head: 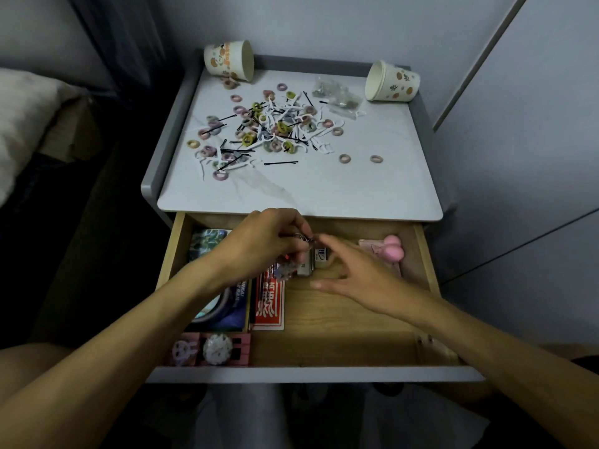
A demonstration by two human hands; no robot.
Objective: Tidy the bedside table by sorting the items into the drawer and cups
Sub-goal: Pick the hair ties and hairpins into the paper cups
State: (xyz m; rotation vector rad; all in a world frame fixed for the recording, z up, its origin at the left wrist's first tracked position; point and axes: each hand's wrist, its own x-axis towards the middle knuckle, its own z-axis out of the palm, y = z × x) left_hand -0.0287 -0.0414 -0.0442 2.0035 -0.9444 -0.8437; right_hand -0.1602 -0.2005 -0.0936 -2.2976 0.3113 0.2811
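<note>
Left hand [269,241] over open drawer [324,374], fingers curled, pinching keychain [287,268] by its ring; long axis runs from ring at the fingertips down to charm hanging toward drawer front. Right hand [353,273] just beside, fingers loosely spread, holding nothing, index tip near ring. Drawer's left side packed with card boxes [269,306]; bare wood right of centre, pink toy [393,251] in back right corner

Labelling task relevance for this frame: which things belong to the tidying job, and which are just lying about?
Job: hair ties, bobby pins, floss picks, plastic bags, back-left paper cup, back-right paper cup, open drawer, keychain held by the left hand.
Lying about: pillow, cardboard box.
</note>
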